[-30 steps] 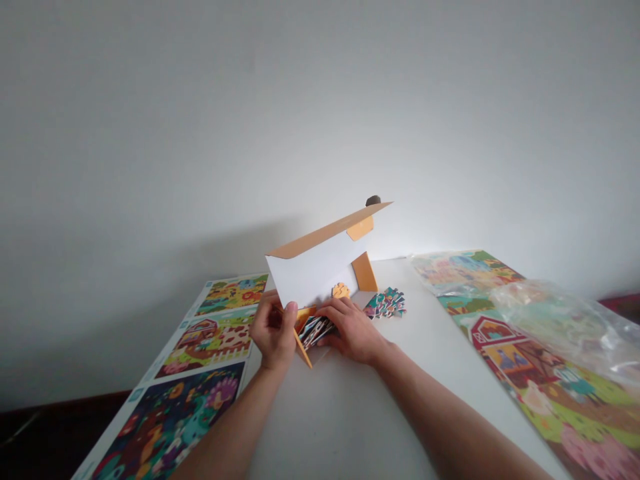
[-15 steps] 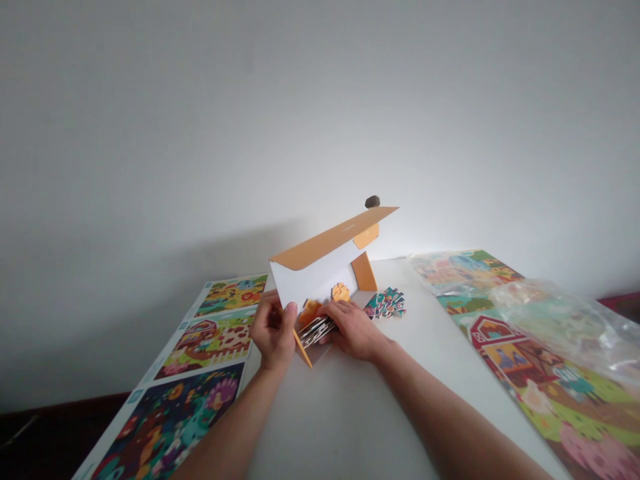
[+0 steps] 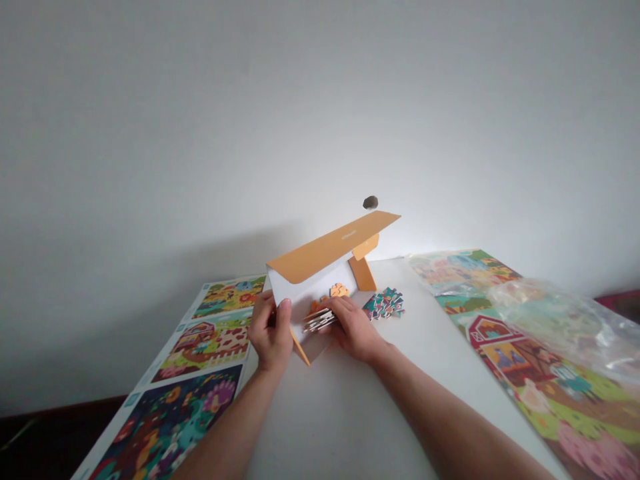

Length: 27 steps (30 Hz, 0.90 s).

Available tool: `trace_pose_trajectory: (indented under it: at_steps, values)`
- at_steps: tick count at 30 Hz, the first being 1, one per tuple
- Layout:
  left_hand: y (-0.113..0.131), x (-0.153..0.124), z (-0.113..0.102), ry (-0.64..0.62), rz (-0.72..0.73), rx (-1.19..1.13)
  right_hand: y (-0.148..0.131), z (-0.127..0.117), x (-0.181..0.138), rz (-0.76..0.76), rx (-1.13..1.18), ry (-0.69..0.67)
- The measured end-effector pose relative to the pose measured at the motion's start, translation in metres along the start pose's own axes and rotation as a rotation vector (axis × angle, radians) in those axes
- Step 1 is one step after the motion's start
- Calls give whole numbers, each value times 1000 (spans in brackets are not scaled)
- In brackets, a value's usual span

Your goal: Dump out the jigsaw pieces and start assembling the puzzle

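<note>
An orange cardboard box (image 3: 335, 243) with a white inside stands tilted on the table, its lid raised. My left hand (image 3: 273, 333) is closed on the box's near left side, thumb over the edge. Inside the box opening, my right hand (image 3: 355, 327) is closed around a stack of jigsaw puzzle pieces (image 3: 320, 320), seen edge-on. Farther in lie orange puzzle pieces (image 3: 339, 290). A pile of teal and multicoloured puzzle pieces (image 3: 386, 304) rests on the table just right of the box. My right fingertips are partly hidden behind the stack.
Several illustrated sheets (image 3: 200, 350) line the table's left side. On the right lies a long farm picture (image 3: 545, 380), partly covered by a clear plastic bag (image 3: 560, 320). A wall rises behind the white table (image 3: 320, 427), with a dark hole (image 3: 371, 202) in it.
The box's lid has tipped slightly downward, showing more of its orange top. My right hand and the stack have shifted slightly up and away from the box's left side.
</note>
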<state>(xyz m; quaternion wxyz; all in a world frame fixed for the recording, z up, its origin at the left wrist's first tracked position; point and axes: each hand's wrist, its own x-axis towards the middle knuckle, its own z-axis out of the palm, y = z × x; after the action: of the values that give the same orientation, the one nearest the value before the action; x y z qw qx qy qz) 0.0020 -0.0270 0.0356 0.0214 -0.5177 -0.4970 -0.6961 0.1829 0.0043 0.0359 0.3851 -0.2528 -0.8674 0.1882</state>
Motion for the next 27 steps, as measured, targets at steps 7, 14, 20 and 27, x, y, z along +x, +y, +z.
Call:
trace_pose_trajectory:
  at_steps: [7,14,20,27]
  values:
    - [-13,8,2,189,-181,-6,-5,-9,-4,32,-66,343]
    - [-26,18,1,334,-300,52,-1,-20,-9,130,-140,574]
    - [-28,21,-1,369,-219,149,2,-28,-14,179,-133,372]
    - [-29,21,-2,364,-204,182,1,-29,-8,413,-208,-52]
